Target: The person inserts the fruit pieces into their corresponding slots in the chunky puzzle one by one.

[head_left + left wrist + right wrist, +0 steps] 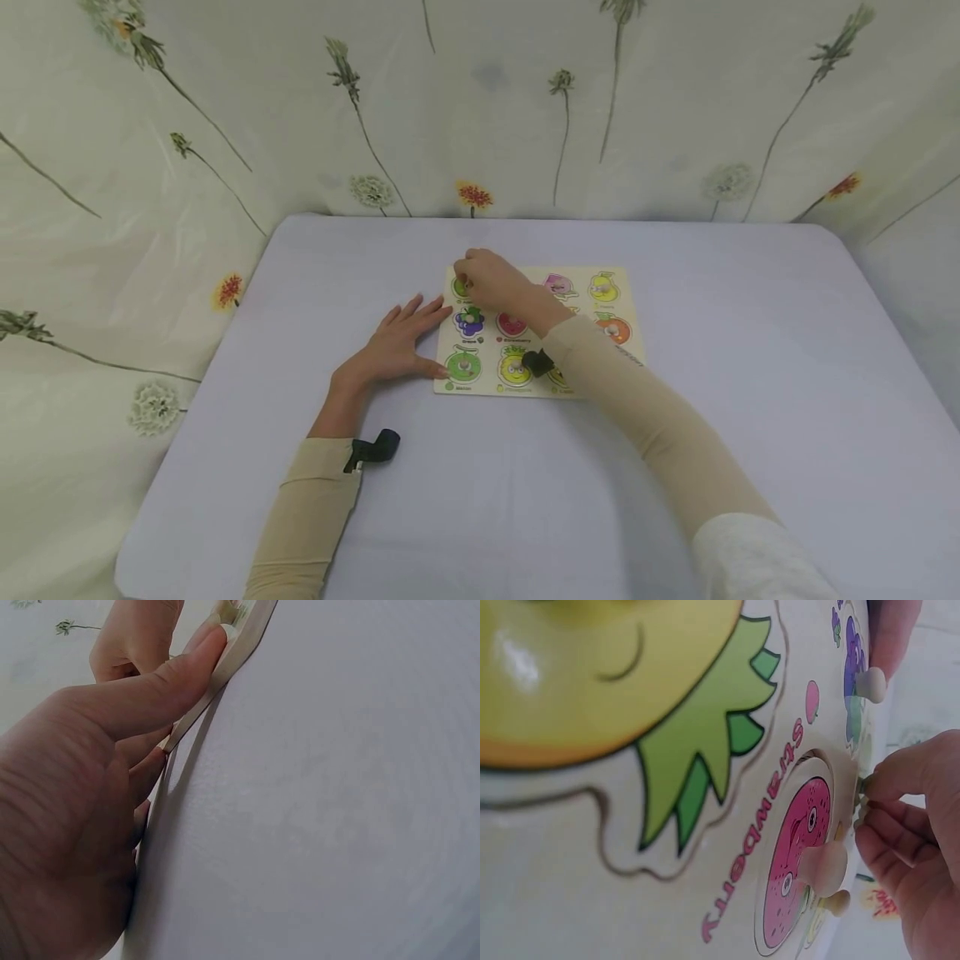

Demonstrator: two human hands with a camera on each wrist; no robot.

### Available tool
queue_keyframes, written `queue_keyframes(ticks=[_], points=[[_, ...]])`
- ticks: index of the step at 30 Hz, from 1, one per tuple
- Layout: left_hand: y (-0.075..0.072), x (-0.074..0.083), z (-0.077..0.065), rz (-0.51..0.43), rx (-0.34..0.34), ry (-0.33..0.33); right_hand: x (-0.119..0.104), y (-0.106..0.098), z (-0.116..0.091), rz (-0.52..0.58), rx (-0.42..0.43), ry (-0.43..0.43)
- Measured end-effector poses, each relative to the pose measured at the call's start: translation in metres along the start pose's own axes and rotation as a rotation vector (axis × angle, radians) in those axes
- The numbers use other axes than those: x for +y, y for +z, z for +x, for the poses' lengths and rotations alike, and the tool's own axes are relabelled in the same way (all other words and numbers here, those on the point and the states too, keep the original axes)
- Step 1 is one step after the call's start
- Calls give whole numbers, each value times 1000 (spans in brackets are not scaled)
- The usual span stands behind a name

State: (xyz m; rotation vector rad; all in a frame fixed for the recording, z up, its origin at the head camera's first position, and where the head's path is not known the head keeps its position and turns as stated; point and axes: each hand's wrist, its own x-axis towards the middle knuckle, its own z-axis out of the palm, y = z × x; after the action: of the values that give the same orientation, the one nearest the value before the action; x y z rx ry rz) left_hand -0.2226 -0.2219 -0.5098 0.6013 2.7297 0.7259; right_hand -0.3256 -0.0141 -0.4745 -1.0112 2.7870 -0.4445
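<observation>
A cream wooden knob puzzle board [489,352] with fruit pieces lies flat on the table. At its far left corner my right hand [491,279] pinches the knob of a green fruit piece [459,288], which the fingers partly cover. In the right wrist view, thumb and fingertips [876,787] meet at that knob, beyond the strawberry piece [799,855]. My left hand [401,343] lies spread at the board's left side, thumb [199,671] on its edge. Near that hand are the grape piece [470,322] and the melon piece [463,365].
Also on the board are a pineapple piece [514,368], an orange piece [615,330], a pear piece [603,288] and a pink fruit piece [558,285]. My right forearm covers part of the board. A floral curtain [487,117] hangs behind the white-covered table [750,350].
</observation>
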Motion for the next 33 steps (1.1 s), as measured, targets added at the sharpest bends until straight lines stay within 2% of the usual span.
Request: queue_keyframes(ticks=[8, 15, 24, 28, 33], points=[[1, 1, 1, 1, -8, -3, 5, 2, -2, 21, 3, -7], [0, 1, 0, -11, -11, 5, 6, 4, -6, 17, 52, -33], [2, -1, -1, -3, -4, -6, 7, 7, -22, -11, 54, 1], [2, 1, 0, -10, -7, -6, 13, 5, -32, -43, 96, 21], [2, 4, 0, -5, -9, -17, 19, -3, -44, -24, 165, 39]])
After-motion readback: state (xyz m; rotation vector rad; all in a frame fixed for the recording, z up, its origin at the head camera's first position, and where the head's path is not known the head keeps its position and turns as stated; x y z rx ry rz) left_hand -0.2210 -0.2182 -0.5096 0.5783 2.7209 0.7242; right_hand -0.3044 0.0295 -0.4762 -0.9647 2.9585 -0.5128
